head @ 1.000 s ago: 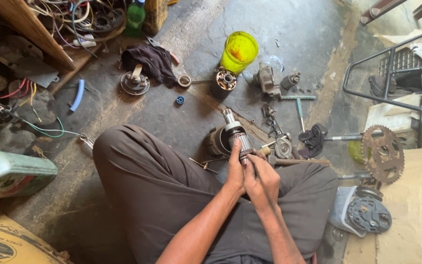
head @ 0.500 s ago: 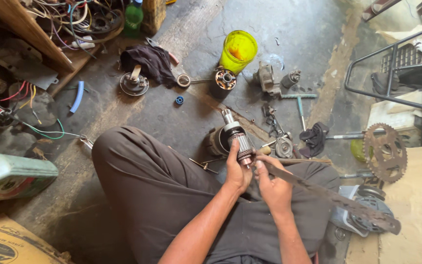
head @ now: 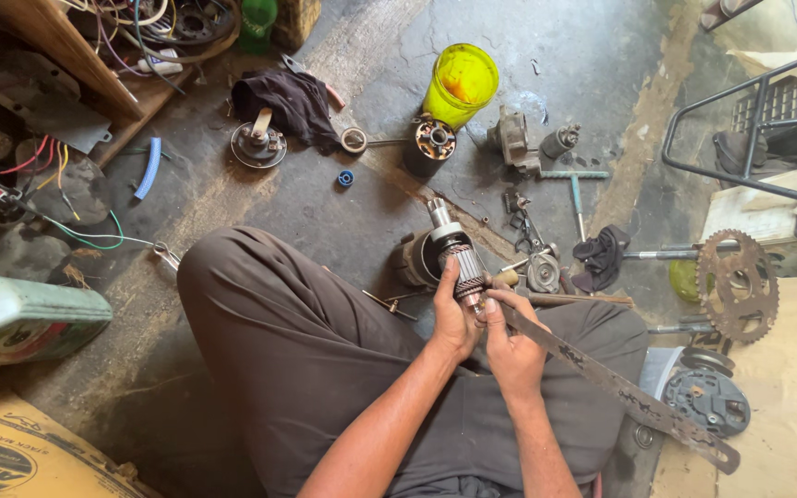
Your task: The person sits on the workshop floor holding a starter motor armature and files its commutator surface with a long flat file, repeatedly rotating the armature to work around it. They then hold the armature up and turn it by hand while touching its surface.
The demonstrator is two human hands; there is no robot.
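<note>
My left hand (head: pixel 455 318) grips a motor armature (head: pixel 454 251), a metal rotor with a shaft and copper commutator, held upright above my knees. My right hand (head: pixel 512 343) holds a long rusty flat blade (head: pixel 620 387) by one end, its near tip touching the lower end of the armature. The blade slants down to the right across my thigh. A dark cylindrical motor housing (head: pixel 414 260) lies on the floor just behind the armature.
On the concrete floor lie a yellow plastic cup (head: pixel 459 85), a second motor casing (head: pixel 430 146), small motor parts (head: pixel 528 140), a dark rag (head: pixel 293 100), a T-handle tool (head: pixel 576 189), a rusty sprocket (head: pixel 736 285) and a round plate (head: pixel 707 400). Wires fill the left; a metal frame (head: pixel 749 120) stands right.
My right hand left the armature and picked up the long rusty blade, bringing its end against the armature's lower part. My left hand kept its grip.
</note>
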